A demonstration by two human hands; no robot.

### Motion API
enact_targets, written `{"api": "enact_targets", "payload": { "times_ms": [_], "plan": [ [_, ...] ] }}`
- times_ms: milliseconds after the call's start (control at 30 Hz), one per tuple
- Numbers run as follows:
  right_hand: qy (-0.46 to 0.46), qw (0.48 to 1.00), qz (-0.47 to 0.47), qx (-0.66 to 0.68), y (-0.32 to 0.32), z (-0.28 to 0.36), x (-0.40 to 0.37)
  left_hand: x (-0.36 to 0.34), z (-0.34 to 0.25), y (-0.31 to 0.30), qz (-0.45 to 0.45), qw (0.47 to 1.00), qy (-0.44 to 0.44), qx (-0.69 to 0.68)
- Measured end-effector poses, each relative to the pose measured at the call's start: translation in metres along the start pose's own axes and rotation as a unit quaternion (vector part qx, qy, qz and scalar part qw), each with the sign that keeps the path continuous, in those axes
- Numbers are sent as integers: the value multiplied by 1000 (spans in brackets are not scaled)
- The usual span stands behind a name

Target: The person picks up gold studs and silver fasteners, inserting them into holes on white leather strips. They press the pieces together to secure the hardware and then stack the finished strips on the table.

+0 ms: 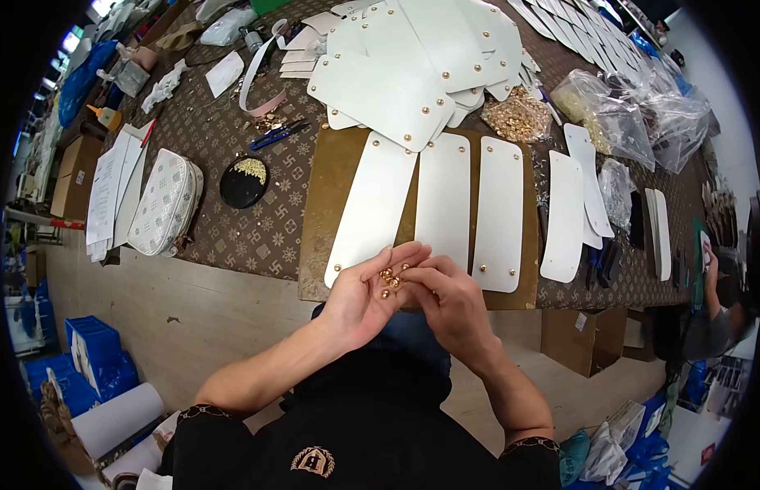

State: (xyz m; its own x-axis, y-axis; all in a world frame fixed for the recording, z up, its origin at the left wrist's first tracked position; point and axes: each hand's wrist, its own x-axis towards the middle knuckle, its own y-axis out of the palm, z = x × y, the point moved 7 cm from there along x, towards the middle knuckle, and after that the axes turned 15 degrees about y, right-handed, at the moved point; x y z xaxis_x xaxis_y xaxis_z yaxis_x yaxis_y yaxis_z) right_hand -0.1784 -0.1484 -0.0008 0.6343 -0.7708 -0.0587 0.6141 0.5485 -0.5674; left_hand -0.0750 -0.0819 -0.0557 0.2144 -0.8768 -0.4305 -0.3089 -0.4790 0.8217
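My left hand (pixel 362 302) is palm up and cupped, holding several small gold studs (pixel 386 294). The fingers of my right hand (pixel 452 304) are pinched together at those studs; whether one is between the fingertips is too small to tell. Just beyond the hands, three white strips, a left one (pixel 370 208), a middle one (pixel 444 192) and a right one (pixel 499 216), lie side by side on a brown board (pixel 321 196). Gold studs show near their ends. My hands partly cover the lower end of the middle strip.
A pile of studded white pieces (pixel 380 90) overlaps the board's far edge. Right of it sits a bag of gold studs (pixel 519 113). Further left are a round black dish (pixel 243 181), blue-handled tool (pixel 279 135) and white case (pixel 166 202). Another person's hand (pixel 711 265) shows far right.
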Motion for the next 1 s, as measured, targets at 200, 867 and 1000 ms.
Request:
{"api": "enact_targets", "payload": {
  "times_ms": [200,867,1000],
  "plan": [
    [5,1000,-19,-1,-20,1,-3,-1,2,6,4,999,-32,-30],
    [111,990,-58,-58,-42,-52,-4,-2,-28,-1,12,998,4,64],
    [122,989,-64,-56,-43,-55,-3,-1,-28,0,35,995,-6,98]
  ]
}}
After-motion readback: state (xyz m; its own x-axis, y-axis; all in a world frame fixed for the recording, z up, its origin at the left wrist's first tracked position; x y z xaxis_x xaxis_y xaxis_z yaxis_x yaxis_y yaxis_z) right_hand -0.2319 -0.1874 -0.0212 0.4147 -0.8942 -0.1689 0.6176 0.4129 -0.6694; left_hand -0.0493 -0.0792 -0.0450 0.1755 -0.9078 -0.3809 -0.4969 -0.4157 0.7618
